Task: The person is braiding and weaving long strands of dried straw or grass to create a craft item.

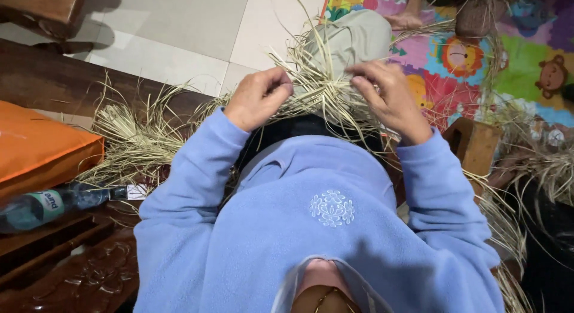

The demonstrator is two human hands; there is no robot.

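Nearest the camera, a pale blue fleece top [311, 229] with a white embroidered flower motif is seen, its two sleeves reaching forward.

At the lower left, a carved dark wooden bench [89, 277] is shown, with a clear plastic water bottle [54, 204] laid on its side upon it. Just beyond the bottle, an orange cushion [42, 148] is placed.

Beyond the sleeves, the left hand [258, 98] is closed, its fingers curled tightly around pale strands. The right hand [388, 95] is bent at the knuckles, its fingertips pinched on strands of the same piece. Between the two hands, a partly woven bundle of pale dry straw strips [320, 89] is held over the lap, loose ends fanning outward in every direction.

To the left of the hands, a heap of loose pale straw [134, 136] is spread against the bench. At the right, a small brown wooden block [475, 142] is set among further straw.

Farther off, pale floor tiles [179, 32] are laid at the left, and a multicoloured foam play mat [478, 56] with animal pictures at the right. At the top edge, another person's bare foot [403, 20] is rested on the mat.
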